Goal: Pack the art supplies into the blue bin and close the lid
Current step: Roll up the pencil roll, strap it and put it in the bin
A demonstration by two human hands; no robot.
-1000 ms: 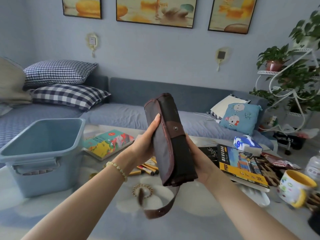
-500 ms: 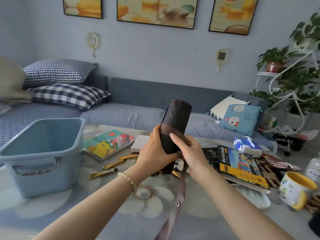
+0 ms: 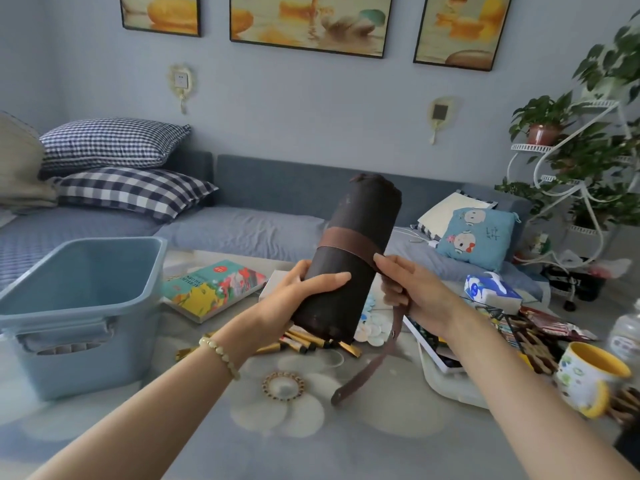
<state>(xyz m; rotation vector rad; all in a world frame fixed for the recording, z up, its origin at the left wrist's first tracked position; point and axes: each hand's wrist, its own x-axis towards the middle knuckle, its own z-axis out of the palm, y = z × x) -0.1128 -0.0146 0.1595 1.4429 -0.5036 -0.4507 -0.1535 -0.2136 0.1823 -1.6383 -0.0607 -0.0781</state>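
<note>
Brown strap (image 3: 369,370) hangs loose below the right hand (image 3: 412,292), whose curled fingers grip it; one turn is wound round the dark roll-up case (image 3: 349,258). Left hand (image 3: 298,296) clasps the case's lower half, holding it tilted above the table (image 3: 346,445). Gold pens (image 3: 304,341), possibly markers, lie beneath. Blue bin (image 3: 131,341) stands open, well left.
</note>
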